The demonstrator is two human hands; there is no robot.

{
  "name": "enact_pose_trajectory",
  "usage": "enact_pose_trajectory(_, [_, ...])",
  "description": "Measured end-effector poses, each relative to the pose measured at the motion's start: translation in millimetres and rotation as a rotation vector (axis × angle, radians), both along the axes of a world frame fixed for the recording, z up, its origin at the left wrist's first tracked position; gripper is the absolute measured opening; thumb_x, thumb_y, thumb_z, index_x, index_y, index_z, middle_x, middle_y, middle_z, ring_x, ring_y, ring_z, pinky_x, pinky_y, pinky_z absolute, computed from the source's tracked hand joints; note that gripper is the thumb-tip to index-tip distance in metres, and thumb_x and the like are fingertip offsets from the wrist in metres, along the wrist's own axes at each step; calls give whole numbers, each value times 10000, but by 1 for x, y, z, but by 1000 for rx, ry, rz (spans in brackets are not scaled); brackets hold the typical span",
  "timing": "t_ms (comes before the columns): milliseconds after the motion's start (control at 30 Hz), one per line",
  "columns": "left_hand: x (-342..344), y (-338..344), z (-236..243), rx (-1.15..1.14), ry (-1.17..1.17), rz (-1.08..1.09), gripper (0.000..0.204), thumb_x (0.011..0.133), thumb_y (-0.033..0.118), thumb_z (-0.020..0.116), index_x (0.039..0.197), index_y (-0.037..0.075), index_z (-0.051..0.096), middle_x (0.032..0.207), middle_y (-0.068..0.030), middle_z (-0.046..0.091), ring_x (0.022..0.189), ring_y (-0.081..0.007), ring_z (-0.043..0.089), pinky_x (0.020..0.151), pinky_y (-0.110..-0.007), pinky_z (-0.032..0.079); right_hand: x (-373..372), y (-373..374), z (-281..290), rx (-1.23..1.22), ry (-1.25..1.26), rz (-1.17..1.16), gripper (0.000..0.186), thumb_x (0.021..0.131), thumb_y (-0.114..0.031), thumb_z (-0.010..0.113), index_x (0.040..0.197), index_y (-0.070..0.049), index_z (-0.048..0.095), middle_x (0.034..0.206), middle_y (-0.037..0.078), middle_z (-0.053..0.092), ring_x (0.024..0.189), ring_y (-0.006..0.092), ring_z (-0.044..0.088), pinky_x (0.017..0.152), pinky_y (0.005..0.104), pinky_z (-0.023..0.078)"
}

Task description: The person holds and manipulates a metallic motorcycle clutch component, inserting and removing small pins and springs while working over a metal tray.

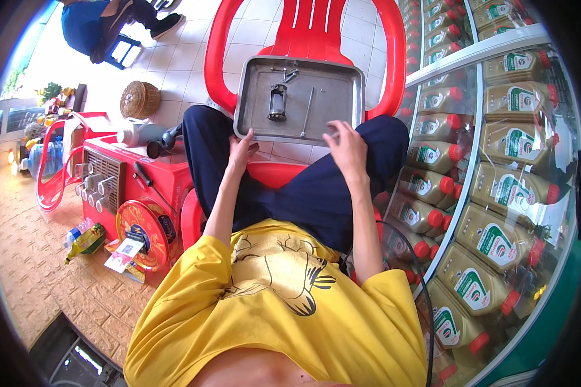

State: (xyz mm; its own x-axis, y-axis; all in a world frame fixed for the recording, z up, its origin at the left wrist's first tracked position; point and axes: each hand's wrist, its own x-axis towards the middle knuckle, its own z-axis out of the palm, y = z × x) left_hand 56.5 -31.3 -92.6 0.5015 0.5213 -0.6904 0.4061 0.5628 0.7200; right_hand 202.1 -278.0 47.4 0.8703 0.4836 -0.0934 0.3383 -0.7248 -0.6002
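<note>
Yellow shirt cloth [368, 316] is showing nearest, with loosely splayed left hand [240, 152] and right hand [349, 148] sitting at the near rim of a grey rectangular metal tray [336, 84], likely stiff, best gripped by both sides.

**One Tray [336, 97], Dozens of Bottles [518, 138]**

Two hands, the left hand [241, 151] and the right hand [349, 148], are lining the tray's near edge. Beyond them, one dark cylindrical part [277, 112] and one thin rod [308, 111] are lying; the small metal pieces [290, 75] farther off are overlapping, their number unclear. One red chair [306, 48] is standing ahead. Left of the left hand, one wicker basket [140, 99], one screwdriver [142, 174] and one round red tin [150, 240] are resting.
</note>
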Motion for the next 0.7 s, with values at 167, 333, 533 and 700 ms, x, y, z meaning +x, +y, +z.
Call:
enact_pose_trajectory(167, [0, 38, -14, 113, -61, 64, 493, 977, 65, 478, 1366, -32, 191, 1240, -334, 522, 842, -439, 724, 698, -436, 661, -22, 56, -42, -124, -87, 212, 222, 828, -154, 738, 1031, -103, 666, 955, 100, 654, 961, 338, 675, 836, 473, 526])
enact_pose_trajectory(333, [2, 38, -16, 42, -27, 63, 642, 967, 13, 436, 1500, 19, 79, 1362, -311, 440, 796, -420, 724, 608, -404, 672, -23, 51, -77, -292, -145, 194, 220, 768, -78, 739, 981, -109, 696, 991, 103, 675, 930, 334, 686, 789, 465, 540])
enact_pose_trajectory(533, [-4, 28, -8, 193, -42, 73, 393, 940, 12, 449, 1299, -78, 317, 1223, -282, 547, 975, -391, 697, 726, -412, 667, -24, 50, -75, -193, -73, 219, 208, 754, -8, 667, 947, -80, 695, 962, 120, 664, 885, 354, 693, 765, 470, 544])
enact_pose_trajectory(700, [-4, 32, -1, 291, 103, -3, 641, 920, 42, 504, 1485, -42, 214, 1395, -265, 465, 1138, -374, 617, 914, -412, 557, -28, 50, -68, -169, -35, 206, 236, 737, 5, 674, 955, -84, 688, 959, 118, 661, 865, 357, 693, 754, 473, 543])
